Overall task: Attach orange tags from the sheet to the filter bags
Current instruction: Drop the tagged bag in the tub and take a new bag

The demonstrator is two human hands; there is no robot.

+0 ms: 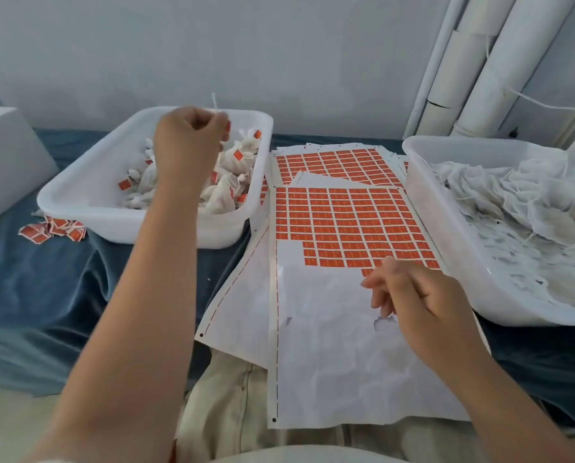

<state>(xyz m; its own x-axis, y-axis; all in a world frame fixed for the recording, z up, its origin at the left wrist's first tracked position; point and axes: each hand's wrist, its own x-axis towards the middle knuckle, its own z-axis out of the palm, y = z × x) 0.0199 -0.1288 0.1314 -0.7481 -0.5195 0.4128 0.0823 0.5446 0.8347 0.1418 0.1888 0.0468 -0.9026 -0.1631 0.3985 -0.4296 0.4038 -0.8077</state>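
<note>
R hand [413,295]: over tag sheet [329,345], fingers half-curled; hold unclear.
L hand [192,135]: pinches white string [214,103] above bin [89,182] w/ tagged bags [227,192].

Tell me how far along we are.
Done: tagged white filter bags lie in the left white plastic tub. In hand: left hand pinches a white string above it; right hand reaches the partly peeled orange tag sheet. Left: a right tub of untagged bags.
</note>
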